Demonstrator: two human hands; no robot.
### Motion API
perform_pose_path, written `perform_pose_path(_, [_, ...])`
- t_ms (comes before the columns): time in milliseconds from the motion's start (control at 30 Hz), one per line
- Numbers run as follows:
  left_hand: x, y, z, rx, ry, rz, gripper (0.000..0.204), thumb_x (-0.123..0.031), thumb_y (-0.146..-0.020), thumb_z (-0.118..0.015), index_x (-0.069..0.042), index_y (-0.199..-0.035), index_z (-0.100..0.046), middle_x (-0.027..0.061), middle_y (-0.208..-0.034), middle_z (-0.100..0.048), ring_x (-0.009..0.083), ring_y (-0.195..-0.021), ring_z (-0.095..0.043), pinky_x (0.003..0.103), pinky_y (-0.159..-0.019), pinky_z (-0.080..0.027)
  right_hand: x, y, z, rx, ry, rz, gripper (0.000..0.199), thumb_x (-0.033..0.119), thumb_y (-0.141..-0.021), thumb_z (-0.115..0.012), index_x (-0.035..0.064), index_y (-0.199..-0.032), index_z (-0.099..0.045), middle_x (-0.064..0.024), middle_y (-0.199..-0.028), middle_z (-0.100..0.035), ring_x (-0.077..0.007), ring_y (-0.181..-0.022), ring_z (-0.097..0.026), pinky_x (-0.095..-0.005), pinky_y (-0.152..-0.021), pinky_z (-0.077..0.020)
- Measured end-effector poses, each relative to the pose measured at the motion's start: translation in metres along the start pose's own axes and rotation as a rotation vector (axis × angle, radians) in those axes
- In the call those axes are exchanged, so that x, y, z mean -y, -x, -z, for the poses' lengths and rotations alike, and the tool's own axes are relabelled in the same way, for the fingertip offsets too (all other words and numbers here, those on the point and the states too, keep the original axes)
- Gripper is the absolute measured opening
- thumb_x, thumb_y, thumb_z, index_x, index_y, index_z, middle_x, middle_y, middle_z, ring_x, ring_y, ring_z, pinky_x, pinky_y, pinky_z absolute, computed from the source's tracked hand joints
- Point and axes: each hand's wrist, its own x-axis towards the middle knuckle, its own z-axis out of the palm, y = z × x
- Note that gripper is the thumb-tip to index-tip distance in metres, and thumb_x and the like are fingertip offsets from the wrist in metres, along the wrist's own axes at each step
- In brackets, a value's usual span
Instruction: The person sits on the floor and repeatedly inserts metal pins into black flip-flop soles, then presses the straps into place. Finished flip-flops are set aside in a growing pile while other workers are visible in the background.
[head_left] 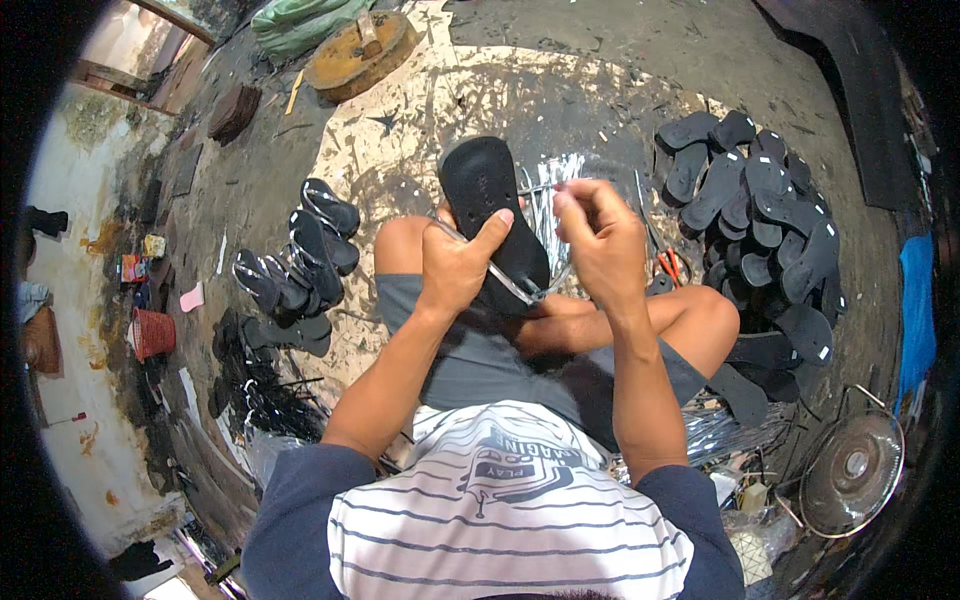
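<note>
A black sandal sole (478,165) is tilted upright over my lap, with small holes showing in its face. My left hand (455,262) is closed around its left edge, thumb pressed on the face. A silver-grey strap (512,284) loops across the lower part of the sole and passes under my left hand. To the right of the sole, my right hand (607,245) is raised with thumb and fingers pinched together. Something thin and dark runs from the fingertips toward the sole; its kind is too small to make out.
Strapped sandals (318,245) stand on the left. A large pile of black soles (765,205) lies on the right, near orange-handled pliers (668,265). Silvery strips (560,170) lie ahead on the floor. Farther off is a round wooden block (360,65); a fan (853,462) sits at lower right.
</note>
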Motion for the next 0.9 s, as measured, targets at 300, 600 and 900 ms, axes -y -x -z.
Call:
perform_pose_path(300, [0.004,-0.001,0.005,-0.071,-0.044,-0.098,0.023,-0.01,-0.093,-0.075,0.001,-0.112,-0.068,0.0043,-0.1,-0.074,0.0096,-0.086,-0.067,0.027,-0.077,-0.056,0.047,0.015,-0.009,0.104,0.151,0.198,0.023,0.013,-0.096,-0.069,0.0016,-0.116,-0.064,-0.0201,-0.099,-0.074,-0.0382,-0.086,-0.074,-0.0413,-0.073,-0.0571])
perform_pose_path(600, [-0.004,0.002,-0.006,-0.079,-0.13,-0.171,0.021,-0.011,-0.094,-0.075,0.002,-0.11,-0.069,0.004,-0.098,-0.074,0.0086,-0.085,-0.066,0.027,-0.076,-0.055,0.03,0.006,-0.015,0.003,0.233,0.283,0.014,0.014,-0.092,-0.072,0.0036,-0.1,-0.066,-0.0157,-0.089,-0.073,-0.0337,-0.076,-0.073,-0.0421,-0.064,-0.0563])
perform_pose_path(900, [-0.009,0.009,-0.007,-0.092,-0.273,-0.226,0.022,-0.009,-0.094,-0.073,0.001,-0.113,-0.068,0.004,-0.096,-0.075,0.0082,-0.084,-0.067,0.026,-0.074,-0.055,0.031,0.003,-0.017,0.014,0.361,0.382,0.017,0.018,-0.09,-0.072,0.0044,-0.095,-0.063,-0.0148,-0.082,-0.072,-0.0364,-0.07,-0.071,-0.0455,-0.058,-0.0549])
